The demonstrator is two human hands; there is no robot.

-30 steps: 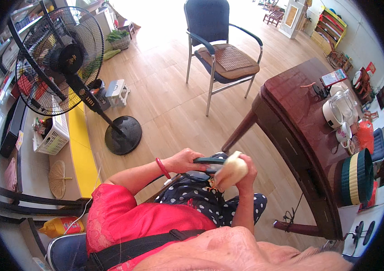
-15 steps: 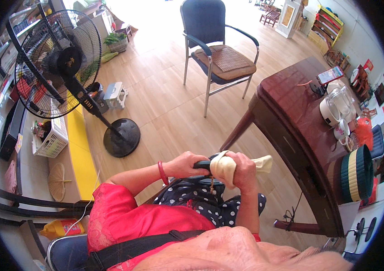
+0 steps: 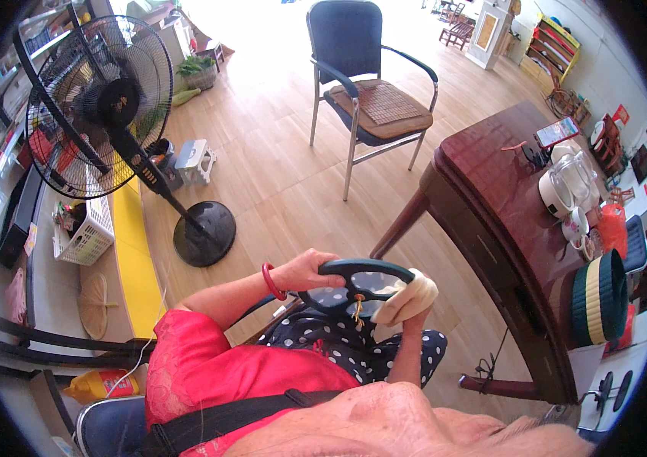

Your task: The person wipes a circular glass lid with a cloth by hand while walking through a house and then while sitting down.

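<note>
While the left hand (image 3: 309, 270) has its grip closed round the wheel (image 3: 365, 264) — probably to steady it — cloth (image 3: 413, 295) mostly covers the right hand (image 3: 417, 321), whose closure I cannot tell.

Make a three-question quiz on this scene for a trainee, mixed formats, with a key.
1. Which wrist wears the red bangle?
2. True or false: the cream cloth lies on the chair seat.
3. The left hand is holding: A) a phone, B) a dark green ring, C) a cup.

Key: 1. The left wrist. 2. False; it is at the right hand, over the ring's rim. 3. B.
</note>
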